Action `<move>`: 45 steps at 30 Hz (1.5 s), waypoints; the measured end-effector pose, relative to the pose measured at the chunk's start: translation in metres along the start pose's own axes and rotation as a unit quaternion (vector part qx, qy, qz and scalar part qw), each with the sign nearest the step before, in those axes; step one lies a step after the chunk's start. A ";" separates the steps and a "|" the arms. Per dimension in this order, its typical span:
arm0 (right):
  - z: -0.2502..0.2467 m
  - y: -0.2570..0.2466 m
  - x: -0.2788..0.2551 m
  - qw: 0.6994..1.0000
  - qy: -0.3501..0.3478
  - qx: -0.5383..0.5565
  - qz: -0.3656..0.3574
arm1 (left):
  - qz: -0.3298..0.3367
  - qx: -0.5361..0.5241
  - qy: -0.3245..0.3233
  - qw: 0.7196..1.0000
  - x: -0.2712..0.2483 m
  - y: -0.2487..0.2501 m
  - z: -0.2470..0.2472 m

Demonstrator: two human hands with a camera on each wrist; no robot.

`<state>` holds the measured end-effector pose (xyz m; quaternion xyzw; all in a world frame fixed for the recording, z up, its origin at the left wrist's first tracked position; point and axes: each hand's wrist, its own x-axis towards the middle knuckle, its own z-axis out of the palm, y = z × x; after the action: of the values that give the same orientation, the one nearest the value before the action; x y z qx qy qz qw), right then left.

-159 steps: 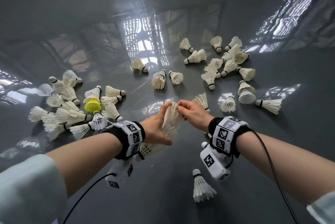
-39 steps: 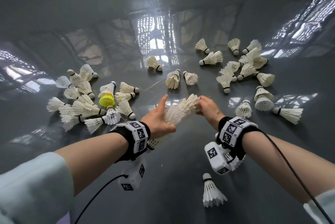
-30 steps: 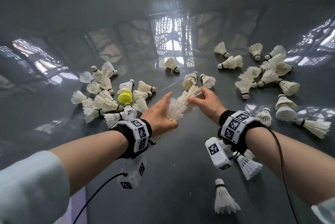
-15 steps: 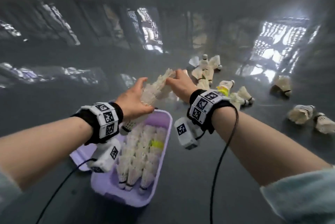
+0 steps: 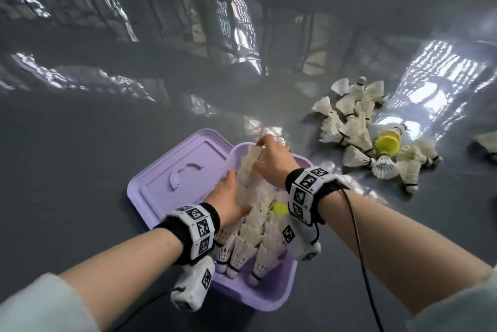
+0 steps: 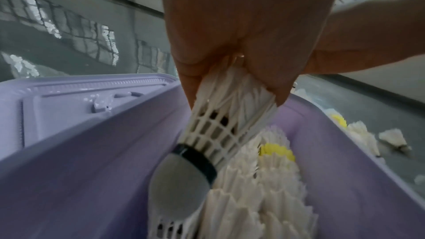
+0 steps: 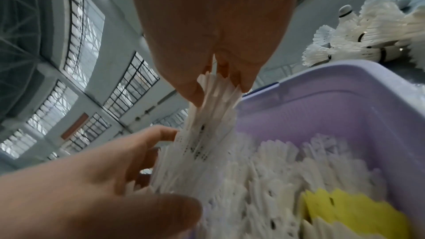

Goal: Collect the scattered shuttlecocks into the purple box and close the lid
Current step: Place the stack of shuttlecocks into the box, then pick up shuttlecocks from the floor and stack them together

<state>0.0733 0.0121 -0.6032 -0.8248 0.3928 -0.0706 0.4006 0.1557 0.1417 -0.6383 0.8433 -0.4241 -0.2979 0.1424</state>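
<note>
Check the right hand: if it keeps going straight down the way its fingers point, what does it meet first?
Probably the nested stack of white shuttlecocks that the right hand already pinches at the top; below that, the rows lying in the purple box. Depth between them is unclear.

Both arms reach forward and down. The left hand point(image 5: 230, 204) curls round a stack of shuttlecocks point(image 5: 248, 170); the right hand point(image 5: 271, 162) pinches its top end.
</note>
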 end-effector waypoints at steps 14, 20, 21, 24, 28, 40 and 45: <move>0.036 0.018 -0.006 0.988 -0.106 -0.113 0.006 | 0.048 0.184 -0.008 0.982 -0.015 -0.017 0.027; 0.042 0.024 -0.006 0.995 -0.051 -0.071 -0.051 | 0.099 0.279 0.030 0.955 -0.009 -0.010 0.007; 0.044 0.025 -0.006 0.995 -0.056 -0.065 -0.057 | 0.094 0.289 0.030 0.952 -0.008 -0.010 0.007; 0.047 0.022 -0.007 0.989 -0.118 -0.083 -0.038 | 0.076 0.325 0.019 0.943 -0.007 -0.011 0.009; 0.043 0.021 -0.004 0.966 -0.205 -0.158 0.010 | 0.050 0.386 -0.018 0.921 -0.008 -0.012 0.020; 0.029 0.009 -0.003 0.971 -0.195 -0.121 0.061 | 0.035 0.306 -0.053 0.950 -0.010 -0.003 0.013; 0.022 0.011 -0.001 0.964 -0.204 -0.150 0.083 | 0.031 0.264 -0.025 0.964 -0.006 0.008 0.008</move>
<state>0.0749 0.0220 -0.6253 -0.8369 0.3760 0.1919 0.3485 0.1431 0.1420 -0.6379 0.8295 -0.5171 -0.1924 -0.0866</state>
